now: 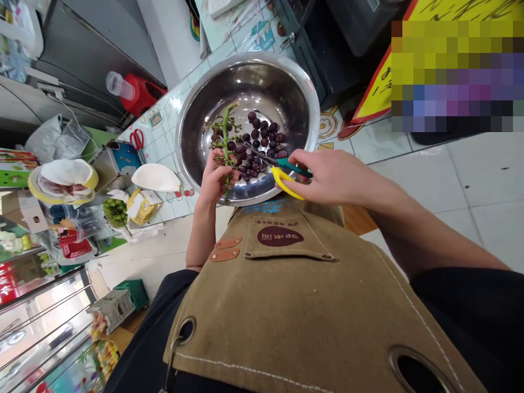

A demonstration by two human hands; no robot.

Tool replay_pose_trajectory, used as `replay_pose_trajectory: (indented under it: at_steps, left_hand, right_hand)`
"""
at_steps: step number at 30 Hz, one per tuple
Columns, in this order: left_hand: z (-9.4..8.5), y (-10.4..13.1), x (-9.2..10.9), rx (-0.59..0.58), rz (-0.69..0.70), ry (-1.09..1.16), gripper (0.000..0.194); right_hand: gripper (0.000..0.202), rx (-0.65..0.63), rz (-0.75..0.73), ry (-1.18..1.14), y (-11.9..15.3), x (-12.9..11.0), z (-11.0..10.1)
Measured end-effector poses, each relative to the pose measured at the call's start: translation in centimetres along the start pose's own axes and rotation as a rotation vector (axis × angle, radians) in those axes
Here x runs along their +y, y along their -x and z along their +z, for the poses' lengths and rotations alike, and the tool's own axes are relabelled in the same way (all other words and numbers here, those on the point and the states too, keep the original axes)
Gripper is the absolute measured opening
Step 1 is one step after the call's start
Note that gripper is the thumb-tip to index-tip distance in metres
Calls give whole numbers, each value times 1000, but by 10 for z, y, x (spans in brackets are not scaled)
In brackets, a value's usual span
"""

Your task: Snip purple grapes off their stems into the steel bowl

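A wide steel bowl (315, 103) stands on the tiled counter, with loose dark grapes (264, 131) in it. Over the bowl's near left part, my left hand (219, 174) is closed on a green grape stem (225, 128) that still bears some dark grapes near the fingers. From the right, my right hand (323, 172) grips scissors (289, 177) with green and yellow handles. Their blades point left among the grapes beside the stem; how far apart the blades are is hard to make out.
Red-handled scissors (137, 139), a white shell-shaped piece (155, 178) and a blue box (123, 157) lie left of the bowl. Green grapes (115, 212) sit nearer the edge. A red jug (143, 94) stands behind; a yellow sign (380, 82) is at right.
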State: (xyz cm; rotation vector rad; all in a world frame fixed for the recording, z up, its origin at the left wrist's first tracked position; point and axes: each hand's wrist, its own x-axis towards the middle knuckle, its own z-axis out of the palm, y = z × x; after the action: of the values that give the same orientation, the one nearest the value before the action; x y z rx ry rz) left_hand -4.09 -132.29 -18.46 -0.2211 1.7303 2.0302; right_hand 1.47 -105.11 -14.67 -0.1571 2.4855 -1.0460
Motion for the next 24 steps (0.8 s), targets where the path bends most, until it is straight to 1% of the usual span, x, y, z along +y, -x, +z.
replay_pose_trajectory:
  at_steps: [2, 5, 8, 11, 15, 19, 22, 24]
  left_hand:
    - [-3, 0, 0, -28, 26, -76, 53]
    - [-8, 0, 2, -88, 44, -161, 52]
    - [-11, 0, 3, -154, 49, -199, 49]
    - [-13, -1, 1, -184, 24, -214, 47]
    - [-16, -5, -3, -177, -20, -261, 47]
    - [-17, -11, -6, -156, -17, -258, 48]
    - [-17, -14, -5, -129, -2, -218, 49]
    - [-18, -16, -4, -116, 8, -191, 48]
  right_hand:
    - [45, 12, -5, 60, -4, 4, -3]
    - [46, -4, -12, 172, -11, 6, -5]
    - [45, -22, -22, 185, -16, 5, -6]
    - [41, -25, -45, 180, -19, 6, -7]
    - [42, -41, -48, 147, -23, 13, -5]
    - [43, -66, -55, 95, -25, 20, -3]
    - [44, -115, -22, 156, -25, 21, -5]
    - [49, -159, 12, 220, -24, 20, -8]
